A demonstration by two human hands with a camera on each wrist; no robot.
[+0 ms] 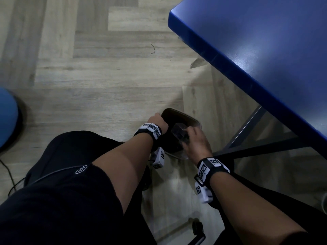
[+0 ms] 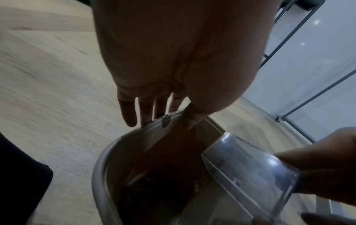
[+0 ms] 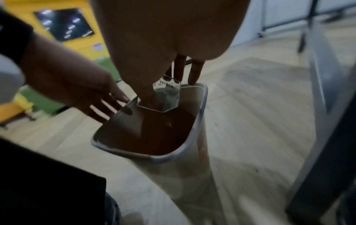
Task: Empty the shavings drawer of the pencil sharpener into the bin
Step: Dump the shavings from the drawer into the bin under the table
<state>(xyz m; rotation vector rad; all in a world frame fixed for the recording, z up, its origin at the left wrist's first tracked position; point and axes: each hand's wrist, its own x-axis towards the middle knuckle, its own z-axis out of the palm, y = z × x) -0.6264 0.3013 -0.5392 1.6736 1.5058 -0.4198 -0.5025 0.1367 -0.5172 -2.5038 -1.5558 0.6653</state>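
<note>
The grey bin (image 1: 192,120) stands on the floor beside the table leg, its inside dark. My left hand (image 1: 157,119) holds its far-left rim. In the left wrist view the fingers (image 2: 142,112) lie outside the bin's rim (image 2: 100,167) and the thumb reaches over to the inside. My right hand (image 1: 192,137) grips the clear plastic shavings drawer (image 1: 178,133), held tilted over the bin's mouth. The right wrist view shows the drawer (image 3: 165,97) just above the bin's rim (image 3: 154,158), open end down. A few brown specks (image 2: 198,182) lie inside the bin.
A blue table (image 1: 256,50) overhangs on the right, and its dark metal legs (image 1: 247,128) stand close to the bin. My knee in black shorts (image 1: 70,156) is on the left. A chair castor (image 1: 197,227) and a blue round object (image 1: 7,117) sit on the wooden floor.
</note>
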